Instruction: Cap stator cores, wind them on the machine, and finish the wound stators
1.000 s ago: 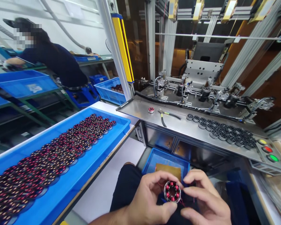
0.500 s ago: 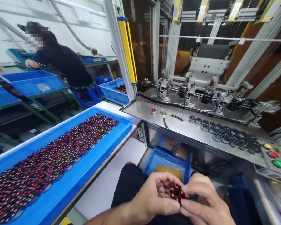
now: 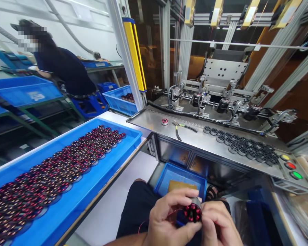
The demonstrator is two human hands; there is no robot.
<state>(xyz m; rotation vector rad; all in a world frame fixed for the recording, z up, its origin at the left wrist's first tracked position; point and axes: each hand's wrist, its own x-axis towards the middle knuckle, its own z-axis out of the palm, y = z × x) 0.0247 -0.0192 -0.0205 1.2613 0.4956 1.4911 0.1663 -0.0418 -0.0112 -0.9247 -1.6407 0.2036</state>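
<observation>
In the head view, my left hand (image 3: 169,217) grips a round part with red windings (image 3: 193,211) by its rim, its open face tilted toward me. My right hand (image 3: 218,222) is closed at the part's right edge, thumb and fingers pinched together; what lies between them is too small to make out. A thin red wire (image 3: 143,225) trails beside my left wrist. Both hands are above my lap.
A blue tray (image 3: 113,171) of red-wound parts lies left. On the metal ledge (image 3: 154,119) are one wound part (image 3: 164,122), cutters (image 3: 181,127), several dark cores (image 3: 246,147) and buttons (image 3: 290,165). A blue bin (image 3: 161,181) stands below. A person (image 3: 66,70) sits far left.
The wound part has been turned, so its outer side now shows at the top. My right fingers have drawn closer together at its edge. The view has shifted slightly.
</observation>
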